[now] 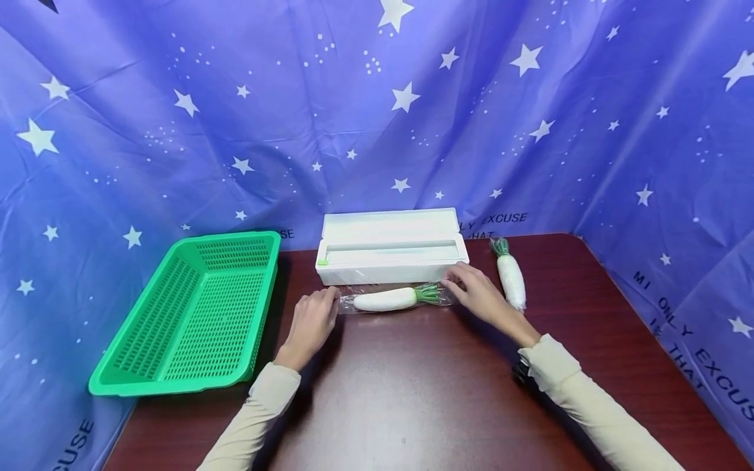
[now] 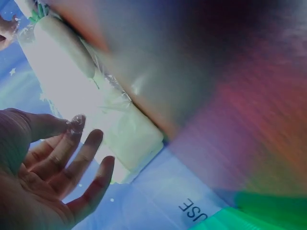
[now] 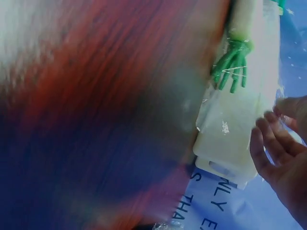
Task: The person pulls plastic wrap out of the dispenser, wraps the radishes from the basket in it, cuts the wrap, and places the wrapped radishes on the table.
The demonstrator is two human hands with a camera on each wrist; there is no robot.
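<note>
A white radish (image 1: 384,299) with cut green stalks lies on a sheet of clear plastic film (image 1: 347,303), in front of a long white film box (image 1: 389,272). At the film's left end, my left hand (image 1: 311,319) pinches its edge between thumb and forefinger; in the left wrist view the other fingers (image 2: 91,184) are spread. My right hand (image 1: 480,296) pinches the film beyond the green stalks (image 3: 232,64), thumb against forefinger. Between the two hands the radish lies crosswise, touched by neither.
A green plastic basket (image 1: 259,327) stands on the left of the dark red table (image 1: 400,392). Toward the right lies a second radish (image 1: 511,281), wrapped in film. The white box's lid (image 1: 389,226) is raised, near a blue star-patterned curtain (image 1: 353,131).
</note>
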